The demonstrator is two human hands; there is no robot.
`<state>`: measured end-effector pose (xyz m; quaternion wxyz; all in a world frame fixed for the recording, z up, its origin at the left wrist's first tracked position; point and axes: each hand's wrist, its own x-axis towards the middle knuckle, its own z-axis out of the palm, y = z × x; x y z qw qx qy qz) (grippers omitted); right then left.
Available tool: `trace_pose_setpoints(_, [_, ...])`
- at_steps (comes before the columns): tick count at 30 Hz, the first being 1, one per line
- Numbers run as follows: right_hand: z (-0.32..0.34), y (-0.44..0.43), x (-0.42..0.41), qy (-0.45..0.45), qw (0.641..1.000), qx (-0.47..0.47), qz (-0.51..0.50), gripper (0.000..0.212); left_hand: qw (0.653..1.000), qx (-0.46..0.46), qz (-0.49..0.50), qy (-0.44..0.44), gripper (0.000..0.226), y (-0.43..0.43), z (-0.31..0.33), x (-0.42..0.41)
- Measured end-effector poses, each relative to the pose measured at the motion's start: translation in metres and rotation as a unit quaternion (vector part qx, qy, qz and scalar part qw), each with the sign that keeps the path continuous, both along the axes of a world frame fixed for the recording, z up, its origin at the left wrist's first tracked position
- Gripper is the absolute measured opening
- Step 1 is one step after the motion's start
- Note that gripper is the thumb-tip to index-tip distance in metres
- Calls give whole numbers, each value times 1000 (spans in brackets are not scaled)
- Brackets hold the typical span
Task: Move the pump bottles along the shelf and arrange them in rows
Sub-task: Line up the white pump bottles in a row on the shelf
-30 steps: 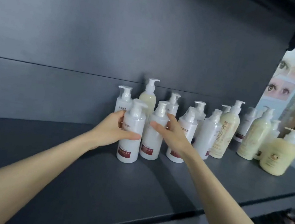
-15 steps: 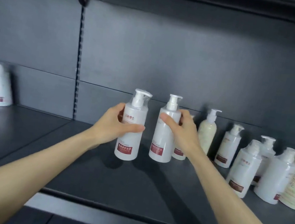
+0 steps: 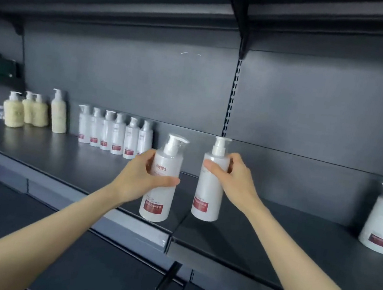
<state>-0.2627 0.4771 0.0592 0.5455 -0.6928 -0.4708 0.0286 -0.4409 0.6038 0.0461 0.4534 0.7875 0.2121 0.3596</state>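
Bottles: I have my left hand (image 3: 142, 179) clamped on one (image 3: 162, 177), my right hand (image 3: 235, 179) on another (image 3: 210, 184), both lifted over the shelf (image 3: 272, 230). Smooth rigid plastic, likely slippery, moderately heavy; grip mid-body, not pumps.

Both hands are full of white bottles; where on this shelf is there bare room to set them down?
Widest bare stretch: the shelf between the right hand and the lone white bottle far right. Also bare: the shelf front before the white row. Crowded: the back left, where that row and the cream bottles stand close together.
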Motion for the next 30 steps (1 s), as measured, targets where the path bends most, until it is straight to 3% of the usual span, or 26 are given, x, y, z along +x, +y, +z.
trace_pose_setpoints(11, [14,136,-35,-38,999,-34,-1,46,997,15,74,-8,44,134,12,-45])
trace_pose_setpoints(30, [0,284,62,-18,996,-47,-68,47,999,13,-10,50,54,298,-11,76])
